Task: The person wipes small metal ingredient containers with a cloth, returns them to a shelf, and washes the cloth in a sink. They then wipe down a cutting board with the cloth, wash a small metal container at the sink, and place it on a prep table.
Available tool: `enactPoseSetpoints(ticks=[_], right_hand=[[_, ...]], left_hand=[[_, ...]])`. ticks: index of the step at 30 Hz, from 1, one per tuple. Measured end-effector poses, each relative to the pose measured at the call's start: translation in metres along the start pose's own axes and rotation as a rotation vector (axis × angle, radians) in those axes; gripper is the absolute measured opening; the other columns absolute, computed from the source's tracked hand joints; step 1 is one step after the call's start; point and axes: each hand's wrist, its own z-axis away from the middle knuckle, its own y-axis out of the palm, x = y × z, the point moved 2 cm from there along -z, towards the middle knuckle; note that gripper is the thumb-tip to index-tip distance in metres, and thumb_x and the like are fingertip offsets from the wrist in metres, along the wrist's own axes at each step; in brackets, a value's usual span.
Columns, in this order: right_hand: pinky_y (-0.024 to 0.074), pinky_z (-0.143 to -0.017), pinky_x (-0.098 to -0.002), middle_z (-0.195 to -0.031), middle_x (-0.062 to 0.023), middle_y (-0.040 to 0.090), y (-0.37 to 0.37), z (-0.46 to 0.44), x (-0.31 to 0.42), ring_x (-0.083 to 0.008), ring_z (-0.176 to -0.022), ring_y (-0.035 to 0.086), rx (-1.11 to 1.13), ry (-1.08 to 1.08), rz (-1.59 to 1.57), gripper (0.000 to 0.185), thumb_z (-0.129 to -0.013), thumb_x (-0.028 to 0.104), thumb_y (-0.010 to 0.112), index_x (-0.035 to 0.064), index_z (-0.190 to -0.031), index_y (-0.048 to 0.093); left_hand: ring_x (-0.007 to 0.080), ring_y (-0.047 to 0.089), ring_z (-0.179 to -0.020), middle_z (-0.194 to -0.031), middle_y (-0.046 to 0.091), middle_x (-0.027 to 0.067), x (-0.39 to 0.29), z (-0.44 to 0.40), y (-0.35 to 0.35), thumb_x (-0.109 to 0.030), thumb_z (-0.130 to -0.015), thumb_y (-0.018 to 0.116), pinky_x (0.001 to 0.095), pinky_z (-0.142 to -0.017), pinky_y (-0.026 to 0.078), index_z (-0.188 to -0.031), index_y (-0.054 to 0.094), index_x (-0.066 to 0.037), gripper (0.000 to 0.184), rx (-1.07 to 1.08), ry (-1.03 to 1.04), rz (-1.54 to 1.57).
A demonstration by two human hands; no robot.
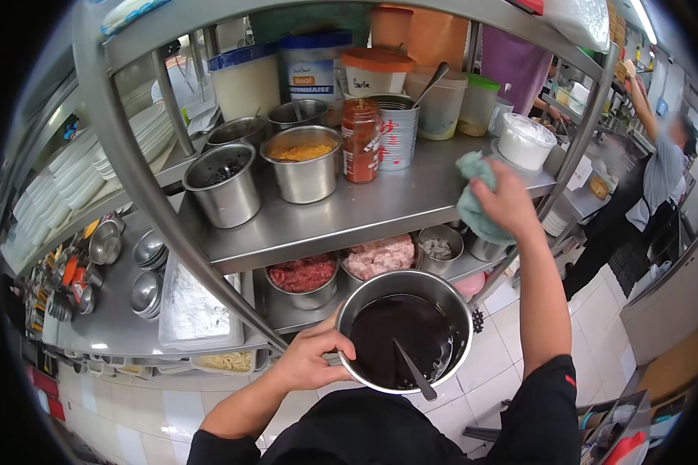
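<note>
My left hand grips the rim and side of a round steel pot in front of my body. Dark liquid fills part of the pot, and a spoon leans in it with its handle over the near rim. On the right, my right hand is closed on a green cloth at the front edge of the steel shelf. Just behind that hand stands a white tub of white powder. A red jar and a tall can are further left.
Steel pots and lidded tubs line the shelf. Below are bowls of red meat and pale meat. A tray of white powder is at left. Another person stands at right. A shelf post rises at left.
</note>
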Motion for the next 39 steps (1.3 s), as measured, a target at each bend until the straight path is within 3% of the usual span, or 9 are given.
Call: enactPoseSetpoints(ticks=[3, 5, 8, 11, 19, 24, 29, 34, 39], right_hand=[[0.0481, -0.092, -0.0459, -0.110, -0.0266, 0.065, 0.023, -0.012, 0.023, -0.0423, -0.104, 0.061, 0.200, 0.292, 0.043, 0.050, -0.081, 0.031, 0.062, -0.0006, -0.119, 0.062], [0.0479, -0.093, -0.0456, -0.110, -0.0257, 0.065, 0.034, -0.007, 0.048, -0.0404, -0.105, 0.061, 0.161, 0.201, 0.020, 0.048, -0.080, 0.031, 0.062, -0.0001, -0.116, 0.064], [0.0483, -0.093, -0.0444, -0.110, -0.0224, 0.066, 0.044, 0.005, 0.098, -0.0383, -0.105, 0.062, 0.171, 0.099, -0.016, 0.044, -0.079, 0.031, 0.063, 0.0011, -0.112, 0.065], [0.0491, -0.093, -0.0437, -0.110, -0.0197, 0.067, 0.050, 0.019, 0.156, -0.0369, -0.103, 0.062, 0.166, -0.034, -0.110, 0.042, -0.078, 0.029, 0.065, 0.0027, -0.111, 0.066], [0.0504, -0.090, -0.0408, -0.106, -0.0170, 0.068, 0.068, 0.056, 0.277, -0.0357, -0.099, 0.064, 0.116, -0.381, -0.511, 0.034, -0.075, 0.013, 0.064, 0.0052, -0.108, 0.066], [0.0498, -0.086, -0.0321, -0.100, -0.0096, 0.070, 0.045, 0.089, 0.268, -0.0164, -0.090, 0.064, 0.469, -0.117, -0.818, 0.036, -0.076, 0.011, 0.059, 0.0077, -0.112, 0.067], [0.0513, -0.081, -0.0299, -0.106, -0.0119, 0.065, 0.047, 0.147, 0.190, -0.0183, -0.095, 0.062, 0.354, 0.376, -1.122, 0.036, -0.078, 0.012, 0.056, -0.0046, -0.110, 0.063], [0.0507, -0.083, -0.0319, -0.108, -0.0137, 0.064, 0.075, 0.212, 0.194, -0.0209, -0.094, 0.063, 0.241, 0.653, -1.443, 0.040, -0.083, 0.018, 0.059, -0.0040, -0.116, 0.060], [0.0504, -0.085, -0.0304, -0.108, -0.0100, 0.065, 0.107, 0.212, 0.251, -0.0172, -0.097, 0.062, 0.395, 0.530, -1.453, 0.036, -0.087, 0.018, 0.058, -0.0033, -0.116, 0.061]], left_hand=[[0.0280, 0.063, -0.102, -0.118, 0.060, 0.0168, 0.008, 0.027, -0.019, -0.012, -0.064, 0.088, 0.0314, -0.083, 0.049, -0.086, 0.065, -0.009, 0.032, -0.070, 0.083, -0.052], [0.0252, 0.065, -0.099, -0.136, 0.051, 0.0260, 0.015, 0.049, -0.032, -0.011, -0.064, 0.087, 0.0289, -0.078, 0.051, -0.086, 0.066, -0.008, 0.031, -0.087, 0.032, 0.007], [0.0305, 0.053, -0.121, -0.132, 0.052, 0.0234, 0.019, 0.074, -0.047, -0.003, -0.066, 0.085, 0.0338, -0.094, 0.044, -0.086, 0.062, -0.005, 0.031, -0.067, 0.015, 0.091], [0.0158, 0.065, -0.095, -0.143, 0.045, 0.0272, 0.025, 0.098, -0.058, -0.007, -0.065, 0.087, 0.0248, -0.070, 0.053, -0.086, 0.065, -0.005, 0.030, -0.136, 0.007, 0.117], [0.0212, 0.064, -0.102, -0.143, 0.045, 0.0279, 0.022, 0.133, -0.081, -0.006, -0.065, 0.086, 0.0265, -0.071, 0.053, -0.084, 0.065, -0.004, 0.028, -0.134, 0.079, 0.094], [0.0287, 0.053, -0.123, -0.142, 0.043, 0.0254, 0.014, 0.164, -0.086, -0.001, -0.066, 0.085, 0.0333, -0.092, 0.047, -0.086, 0.063, -0.003, 0.030, -0.143, -0.085, 0.075], [0.0405, 0.050, -0.129, -0.130, 0.055, 0.0290, -0.010, 0.185, -0.097, -0.013, -0.064, 0.088, 0.0377, -0.097, 0.045, -0.083, 0.065, -0.007, 0.031, -0.238, -0.063, -0.065], [0.0219, 0.063, -0.098, -0.107, 0.062, 0.0149, -0.003, 0.202, -0.101, -0.004, -0.065, 0.085, 0.0292, -0.075, 0.051, -0.083, 0.064, -0.004, 0.028, -0.263, 0.003, -0.164], [0.0155, 0.062, -0.091, -0.103, 0.061, 0.0089, -0.001, 0.206, -0.098, -0.003, -0.067, 0.085, 0.0270, -0.076, 0.051, -0.088, 0.062, -0.004, 0.031, -0.260, -0.087, 0.020]])
